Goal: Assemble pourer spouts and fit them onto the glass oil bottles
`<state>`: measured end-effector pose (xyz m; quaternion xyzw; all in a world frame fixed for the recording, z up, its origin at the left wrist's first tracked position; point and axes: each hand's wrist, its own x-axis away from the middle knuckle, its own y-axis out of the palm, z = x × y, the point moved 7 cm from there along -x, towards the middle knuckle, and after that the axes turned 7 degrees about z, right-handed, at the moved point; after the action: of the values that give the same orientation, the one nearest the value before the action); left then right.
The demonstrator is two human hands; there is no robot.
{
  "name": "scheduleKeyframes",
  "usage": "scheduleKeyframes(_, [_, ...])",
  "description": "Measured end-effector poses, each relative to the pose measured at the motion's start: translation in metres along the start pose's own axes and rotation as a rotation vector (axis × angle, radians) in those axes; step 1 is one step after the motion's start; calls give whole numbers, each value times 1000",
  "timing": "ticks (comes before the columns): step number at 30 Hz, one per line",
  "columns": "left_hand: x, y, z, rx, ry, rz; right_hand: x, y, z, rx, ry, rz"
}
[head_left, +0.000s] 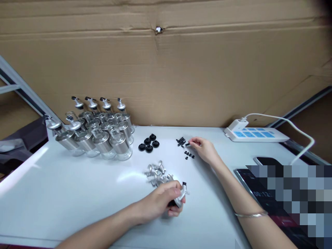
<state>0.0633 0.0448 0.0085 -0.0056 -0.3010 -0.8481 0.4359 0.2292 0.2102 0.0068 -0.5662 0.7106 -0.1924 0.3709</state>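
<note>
My left hand [162,202] is closed around a silver pour spout [182,193] with a black stopper at its base and a small black piece on its tip. With thumb and finger together, my right hand [204,149] pinches a small black stick-like piece [187,144] at the edge of a pile of similar black pieces [181,141]. Several tiny black caps [189,154] lie just below those fingers. Bare silver spouts [156,173] are heaped beyond my left hand. A group of round black stoppers [149,143] sits farther back.
Glass bottles with steel sleeves [101,141] stand in rows at the left, several topped with spouts. A white power strip [256,135] with a plugged-in cable lies at the back right. Phones [256,188] rest at the right. A cardboard wall [166,79] closes the table's back.
</note>
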Motion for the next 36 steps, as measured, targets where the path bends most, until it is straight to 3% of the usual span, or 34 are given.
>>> scheduleKeyframes(6, [1,2,0,-11,-8,-2,-3,13,0,54,-40,-32])
scheduleKeyframes(14, [2,-1,9,-49,22,43,10,-1,-5,69,-101,-23])
scheduleKeyframes(23, [4,-5,17,-59,57,92,30,9,-26,111,-296,-155])
scheduleKeyframes(29, [1,-12,16,-110,76,128,35,14,-29,148,-331,-186])
scheduleKeyframes(36, [10,0,25,-134,95,82,35,13,-27,195,-291,-155])
